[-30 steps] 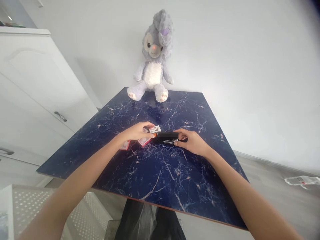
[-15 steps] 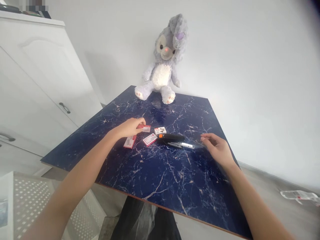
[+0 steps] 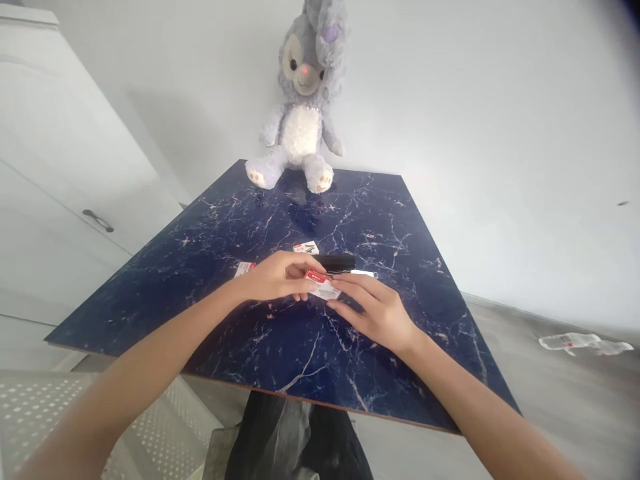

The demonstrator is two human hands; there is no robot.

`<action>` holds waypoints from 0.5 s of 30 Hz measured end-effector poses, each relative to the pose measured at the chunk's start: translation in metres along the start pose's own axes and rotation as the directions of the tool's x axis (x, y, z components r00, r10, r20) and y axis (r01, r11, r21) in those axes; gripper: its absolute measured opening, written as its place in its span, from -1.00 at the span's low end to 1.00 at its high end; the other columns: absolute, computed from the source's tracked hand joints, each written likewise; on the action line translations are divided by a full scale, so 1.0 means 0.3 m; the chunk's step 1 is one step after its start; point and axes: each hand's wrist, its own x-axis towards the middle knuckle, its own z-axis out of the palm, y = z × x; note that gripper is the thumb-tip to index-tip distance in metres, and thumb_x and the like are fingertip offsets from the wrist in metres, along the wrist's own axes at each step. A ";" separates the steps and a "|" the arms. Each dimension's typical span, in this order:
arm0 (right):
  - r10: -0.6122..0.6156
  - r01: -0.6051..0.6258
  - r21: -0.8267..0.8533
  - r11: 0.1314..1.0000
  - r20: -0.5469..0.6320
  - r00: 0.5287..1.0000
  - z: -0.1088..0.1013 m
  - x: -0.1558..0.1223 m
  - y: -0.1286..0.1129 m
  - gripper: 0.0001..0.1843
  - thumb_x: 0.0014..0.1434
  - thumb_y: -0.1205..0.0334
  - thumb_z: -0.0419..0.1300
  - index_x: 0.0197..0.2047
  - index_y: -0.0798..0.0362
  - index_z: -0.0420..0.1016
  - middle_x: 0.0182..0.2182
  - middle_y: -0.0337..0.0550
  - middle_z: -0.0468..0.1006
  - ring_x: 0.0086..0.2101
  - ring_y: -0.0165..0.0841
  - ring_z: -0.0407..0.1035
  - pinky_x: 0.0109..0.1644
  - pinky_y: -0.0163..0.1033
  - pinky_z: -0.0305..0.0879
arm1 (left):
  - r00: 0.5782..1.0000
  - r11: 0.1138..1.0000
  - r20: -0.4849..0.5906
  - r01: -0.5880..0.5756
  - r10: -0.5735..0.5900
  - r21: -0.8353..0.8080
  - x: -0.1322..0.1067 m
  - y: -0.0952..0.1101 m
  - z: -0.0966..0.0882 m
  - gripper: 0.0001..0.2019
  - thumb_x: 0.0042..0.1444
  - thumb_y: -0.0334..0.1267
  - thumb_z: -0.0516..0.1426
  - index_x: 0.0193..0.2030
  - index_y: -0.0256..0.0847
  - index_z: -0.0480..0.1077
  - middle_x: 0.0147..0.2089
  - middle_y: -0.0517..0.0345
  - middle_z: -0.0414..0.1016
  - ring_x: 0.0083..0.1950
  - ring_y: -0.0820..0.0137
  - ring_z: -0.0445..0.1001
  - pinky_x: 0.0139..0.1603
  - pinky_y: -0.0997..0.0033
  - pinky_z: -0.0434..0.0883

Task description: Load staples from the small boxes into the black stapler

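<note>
My left hand [image 3: 277, 275] pinches a small red and white cardboard box [image 3: 325, 288] by its left end, over the middle of the dark table. At the box's right end, the fingers and thumb of my right hand [image 3: 377, 310] close on it too. Just behind lie a black object [image 3: 337, 262], partly covered by my hands, and a silver pen-like item [image 3: 364, 273]. Another small white box [image 3: 306, 247] with a dark picture sits beyond my left fingers. Left of that hand, a red and white box [image 3: 244, 269] is partly hidden by it.
A grey plush rabbit [image 3: 301, 133] sits at the back of the blue marbled table [image 3: 400, 373], against the wall. White cabinets [image 3: 65, 167] stand at the left. Clear plastic bottles [image 3: 583, 343] lie on the floor at right. A white perforated surface [image 3: 165, 427] is at lower left.
My left hand has lifted a red and white box and brought it right and nearer me. My right hand has moved left to meet it. The view has shifted slightly.
</note>
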 end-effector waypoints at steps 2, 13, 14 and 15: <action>0.031 -0.031 -0.001 1.000 -0.023 0.999 -0.006 -0.002 0.008 -0.62 0.30 0.30 0.30 0.17 -0.01 0.48 -0.05 -0.04 0.67 -0.09 -0.23 0.60 0.03 -0.09 0.60 | 0.998 1.000 -0.059 0.030 -0.031 -0.005 0.001 -0.003 -0.038 -0.67 0.20 -0.10 0.31 0.04 -0.20 0.50 -0.22 0.03 0.64 -0.35 0.36 0.63 -0.37 0.39 0.60; 0.212 -0.208 0.073 0.975 -0.041 0.976 -0.023 -0.010 0.023 -0.76 0.32 0.34 0.21 0.03 -0.02 0.54 -0.13 -0.07 0.67 -0.17 -0.26 0.58 -0.03 -0.09 0.57 | 0.696 0.993 -0.710 -0.055 0.110 0.100 0.019 -0.070 -0.215 -0.66 0.24 -0.01 0.17 0.08 -0.10 0.46 -0.16 0.07 0.59 -0.37 0.38 0.57 -0.34 0.32 0.52; 0.216 -0.212 0.074 0.974 -0.044 0.975 -0.024 -0.010 0.025 -0.77 0.32 0.35 0.21 0.02 -0.01 0.55 -0.14 -0.08 0.67 -0.18 -0.27 0.58 -0.04 -0.10 0.56 | 0.715 0.986 -0.692 0.023 0.097 0.163 0.019 -0.078 -0.220 -0.66 0.26 -0.01 0.14 0.08 -0.10 0.47 -0.16 0.06 0.59 -0.36 0.37 0.57 -0.33 0.32 0.50; 0.219 -0.216 0.076 0.973 -0.043 0.975 -0.025 -0.010 0.028 -0.77 0.32 0.36 0.20 0.01 -0.01 0.55 -0.15 -0.08 0.67 -0.19 -0.27 0.58 -0.06 -0.11 0.56 | 0.748 0.959 -0.660 0.127 0.075 0.253 0.019 -0.086 -0.225 -0.65 0.27 0.00 0.12 0.07 -0.11 0.48 -0.17 0.06 0.60 -0.36 0.35 0.56 -0.32 0.32 0.48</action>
